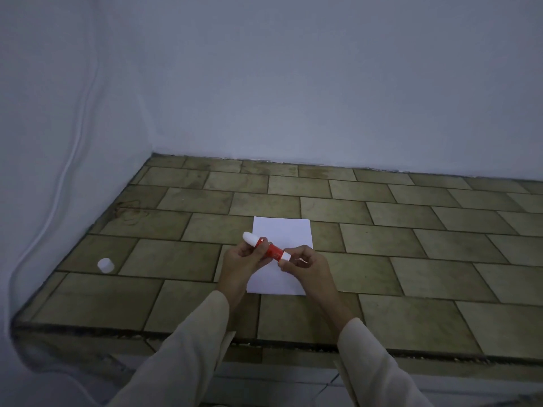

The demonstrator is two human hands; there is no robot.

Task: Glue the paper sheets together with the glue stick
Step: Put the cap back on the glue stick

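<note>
Both hands are up over the paper (281, 230), holding the glue stick (269, 248) between them. The left hand (244, 259) wraps its fingers around the red barrel, while the right hand (302, 262) pinches the white knob at the stick's near end with thumb and fingertips. The stick lies tilted, its bare white glue tip pointing up and away to the left, clear of the sheet. Both arms wear pale sleeves (188, 348) that reach across the front edge of the slab.

The paper lies flat on the tiled slab (411, 259), roughly in the middle, its long side running away from the person. Whether it is one sheet or several stacked, I cannot tell from here. The hands cover part of its lower half.

The white cap (105, 265) lies well apart, off to the left on the tiles, near the wall. A thin white cable (70, 160) runs down that left wall (44, 83).
</note>
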